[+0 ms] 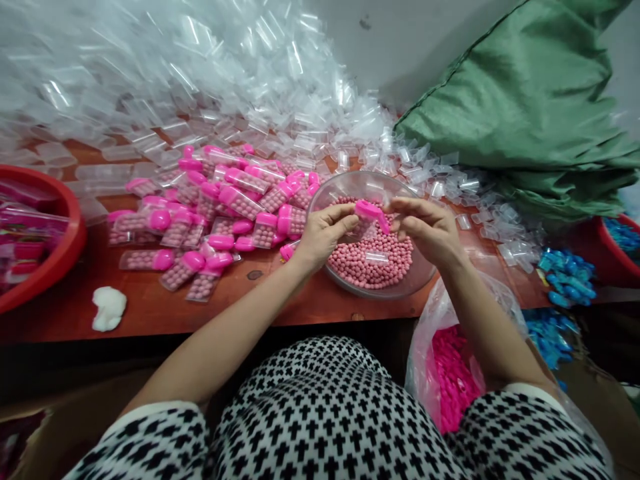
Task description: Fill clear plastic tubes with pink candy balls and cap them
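Both my hands meet over a clear bowl (pixel 333 190) of pink candy balls (pixel 373 260). My left hand (pixel 323 233) pinches a small clear tube (pixel 357 227), mostly hidden by the fingers. My right hand (pixel 425 227) is closed at a pink cap (pixel 370 212) on the tube's end. A heap of filled, pink-capped tubes (pixel 225 213) lies just left of the bowl.
A big pile of empty clear tubes (pixel 200 80) covers the back of the wooden table (pixel 300 310). A red basin (pixel 47 263) stands at the left, a white wad (pixel 107 308) near the front edge. A bag of pink caps (pixel 450 377) sits by my lap; blue caps (pixel 567 277) and a green sack (pixel 525 107) lie right.
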{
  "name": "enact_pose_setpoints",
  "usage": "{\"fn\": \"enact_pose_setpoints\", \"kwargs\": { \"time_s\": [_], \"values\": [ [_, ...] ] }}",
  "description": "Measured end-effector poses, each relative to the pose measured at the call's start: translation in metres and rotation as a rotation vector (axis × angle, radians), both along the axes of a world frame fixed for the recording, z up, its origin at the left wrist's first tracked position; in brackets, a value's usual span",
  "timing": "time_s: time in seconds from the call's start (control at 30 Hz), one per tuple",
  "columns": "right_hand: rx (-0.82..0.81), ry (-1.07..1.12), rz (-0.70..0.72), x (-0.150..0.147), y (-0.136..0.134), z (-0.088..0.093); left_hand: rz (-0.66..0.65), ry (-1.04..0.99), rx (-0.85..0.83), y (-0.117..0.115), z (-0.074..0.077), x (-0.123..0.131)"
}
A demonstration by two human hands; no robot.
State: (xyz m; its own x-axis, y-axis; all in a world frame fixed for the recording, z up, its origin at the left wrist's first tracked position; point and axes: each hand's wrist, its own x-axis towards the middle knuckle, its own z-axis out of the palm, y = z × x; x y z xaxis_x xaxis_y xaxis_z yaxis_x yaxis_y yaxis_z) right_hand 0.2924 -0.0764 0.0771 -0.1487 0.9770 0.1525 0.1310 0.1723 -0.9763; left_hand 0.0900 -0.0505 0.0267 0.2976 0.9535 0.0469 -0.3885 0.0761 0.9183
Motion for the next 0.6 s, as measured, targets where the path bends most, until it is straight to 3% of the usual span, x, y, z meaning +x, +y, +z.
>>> {"fn": "enact_pose_setpoints", "kwargs": {
  "time_s": [0.17, 0.33, 0.5, 0.6],
  "values": [
    [-0.152, 0.185, -0.054, 0.007, -0.008, -0.014, -0.012, -0.073, -0.067, 0.0, -0.002, 0.002],
    [-0.187, 0.272, -0.025, -0.005, 0.003, -0.01, -0.024, 0.066, 0.192, -0.001, -0.008, 0.004],
    [-0.628, 0.338, 0.241, -0.016, 0.006, -0.009, 0.04, 0.207, 0.439, 0.001, -0.015, 0.004],
    [-0.687, 0.41, 0.197, -0.023, 0.006, -0.017, 0.074, 0.233, 0.47, 0.002, -0.018, 0.002]
  ]
}}
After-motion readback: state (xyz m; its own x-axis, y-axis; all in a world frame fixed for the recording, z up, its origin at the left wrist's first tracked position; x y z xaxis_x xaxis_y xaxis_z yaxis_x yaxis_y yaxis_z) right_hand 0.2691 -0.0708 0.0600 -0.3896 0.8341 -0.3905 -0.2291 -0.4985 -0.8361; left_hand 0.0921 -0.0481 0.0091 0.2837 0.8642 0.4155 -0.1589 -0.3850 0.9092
